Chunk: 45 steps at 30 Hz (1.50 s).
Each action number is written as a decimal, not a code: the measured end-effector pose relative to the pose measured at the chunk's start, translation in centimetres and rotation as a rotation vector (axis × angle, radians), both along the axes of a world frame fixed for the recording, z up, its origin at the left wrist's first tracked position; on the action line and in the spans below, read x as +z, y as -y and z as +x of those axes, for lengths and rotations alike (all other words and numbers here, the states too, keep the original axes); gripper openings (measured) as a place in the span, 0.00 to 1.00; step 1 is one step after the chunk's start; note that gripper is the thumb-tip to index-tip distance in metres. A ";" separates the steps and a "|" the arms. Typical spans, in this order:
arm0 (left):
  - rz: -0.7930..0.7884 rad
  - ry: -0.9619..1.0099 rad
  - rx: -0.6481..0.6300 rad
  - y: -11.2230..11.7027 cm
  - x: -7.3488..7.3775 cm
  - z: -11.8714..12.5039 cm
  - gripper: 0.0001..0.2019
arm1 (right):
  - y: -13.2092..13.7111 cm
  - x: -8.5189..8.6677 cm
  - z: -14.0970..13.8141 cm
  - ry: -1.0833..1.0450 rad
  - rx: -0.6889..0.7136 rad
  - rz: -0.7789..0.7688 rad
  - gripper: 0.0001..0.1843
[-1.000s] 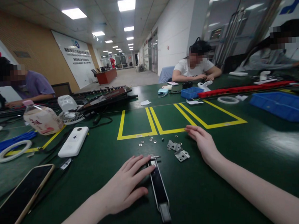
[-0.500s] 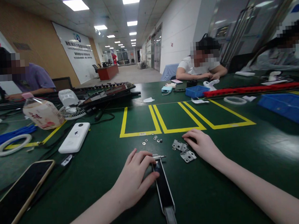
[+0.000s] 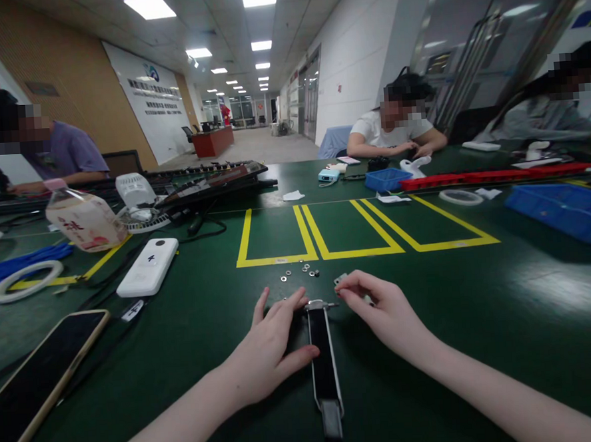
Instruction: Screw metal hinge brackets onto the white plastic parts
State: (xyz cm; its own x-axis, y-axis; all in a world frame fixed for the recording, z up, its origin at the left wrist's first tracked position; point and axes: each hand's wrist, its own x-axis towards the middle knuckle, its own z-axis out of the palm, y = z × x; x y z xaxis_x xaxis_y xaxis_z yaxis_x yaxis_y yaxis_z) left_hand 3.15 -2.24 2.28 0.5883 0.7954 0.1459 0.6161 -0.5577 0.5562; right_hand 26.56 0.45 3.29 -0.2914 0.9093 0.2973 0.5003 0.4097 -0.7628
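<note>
A long black bar with silver edges [image 3: 323, 352] lies on the green table, a thin metal pin crosswise at its far end and a grey block [image 3: 332, 420] at its near end. My left hand [image 3: 270, 346] rests beside it, fingers stretched apart, its thumb touching the bar's face. Just right of the pin, my right hand [image 3: 384, 309] has thumb and forefinger pinched together; what sits between them is too small to make out. A metal bracket [image 3: 340, 279] shows partly behind those fingertips. Several small washers [image 3: 306, 268] lie scattered beyond the bar.
Yellow tape outlines [image 3: 360, 252] mark the table ahead. To the left are a white power bank [image 3: 148, 266], a phone [image 3: 45, 389] and a bottle [image 3: 85, 224]. A blue bin [image 3: 563, 212] stands at right. Other people sit across the table.
My right hand has moved left over the brackets towards the bar's pin, its fingers now pinched. My left fingers have spread off the bar's far end. The bar has turned slightly.
</note>
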 end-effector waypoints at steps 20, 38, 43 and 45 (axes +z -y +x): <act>0.038 -0.055 -0.036 -0.4 0.3 -0.4 0.24 | -0.9 -0.6 0.0 -0.193 0.069 -0.338 0.12; 0.071 -0.090 0.011 -0.1 -0.2 -0.4 0.24 | -1.5 -1.4 1.1 -0.177 0.207 -0.415 0.14; 0.061 -0.077 0.007 -0.1 -0.1 -0.5 0.23 | -1.1 -1.5 1.3 -0.024 0.183 -0.196 0.11; 0.052 -0.078 0.007 -0.1 -0.1 -0.5 0.23 | -1.0 -1.6 1.3 0.085 0.184 -0.032 0.10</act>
